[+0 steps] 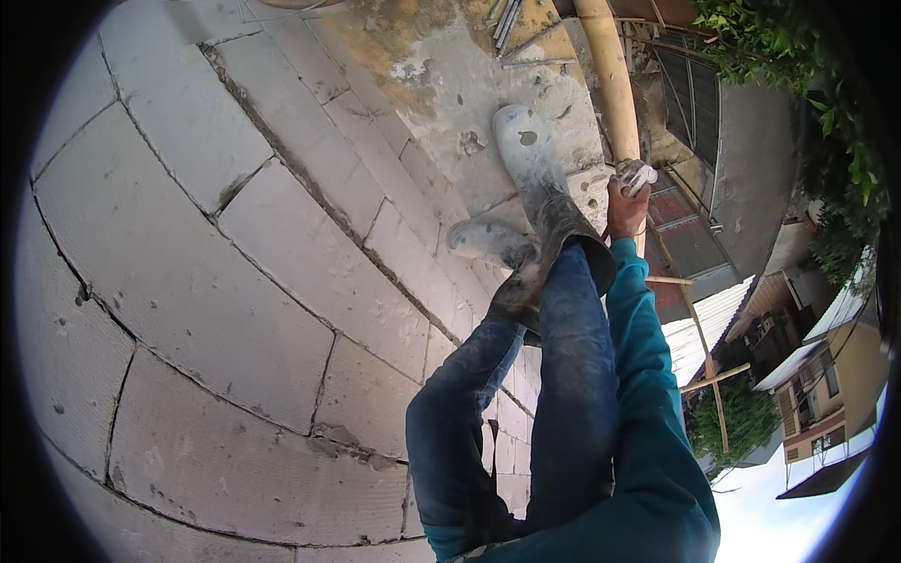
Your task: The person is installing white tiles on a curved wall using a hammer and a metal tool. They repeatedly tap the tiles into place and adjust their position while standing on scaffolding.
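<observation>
My right hand (627,208) is closed at the end of a teal-sleeved arm, against a thick bamboo pole (615,84). A small whitish, dirty object (638,175) sticks out of the top of the fist; its kind is too small to tell. Whether the fingers also wrap the pole I cannot tell. My left hand is not in view. Below me, my mud-caked boots (530,155) stand on a stained platform (446,103), beside a wall of pale blocks (282,253).
Several thin metal rods (507,23) lie at the far end of the platform. The bamboo pole runs along its right edge. Past it are thinner poles (709,366), roofs (760,169), leafy branches (760,42) and a house (812,394) lower down.
</observation>
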A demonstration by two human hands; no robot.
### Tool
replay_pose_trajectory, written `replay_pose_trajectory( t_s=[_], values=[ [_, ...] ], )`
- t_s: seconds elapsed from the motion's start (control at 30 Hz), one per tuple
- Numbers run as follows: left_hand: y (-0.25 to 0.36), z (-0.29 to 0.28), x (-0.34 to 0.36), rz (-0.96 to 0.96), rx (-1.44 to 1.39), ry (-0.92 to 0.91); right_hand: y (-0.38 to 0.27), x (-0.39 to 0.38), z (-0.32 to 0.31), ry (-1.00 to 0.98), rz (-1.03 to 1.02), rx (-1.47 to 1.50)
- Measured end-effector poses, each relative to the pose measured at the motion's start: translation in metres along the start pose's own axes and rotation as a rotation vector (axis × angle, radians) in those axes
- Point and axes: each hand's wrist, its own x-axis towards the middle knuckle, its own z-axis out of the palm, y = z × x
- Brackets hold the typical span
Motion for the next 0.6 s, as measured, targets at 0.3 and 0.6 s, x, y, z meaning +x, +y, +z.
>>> replay_pose_trajectory(
  t_s=[0.3, 0.6],
  values=[
    [-0.001, 0.007, -0.003, -0.048, -0.012, -0.035, -0.17, 0.084, 0.113, -0.332, -0.835, -0.553],
    [0.0, 0.001, -0.008, -0.093, -0.005, -0.043, -0.159, 0.082, 0.153, -0.436, -1.084, -0.791]
  ],
)
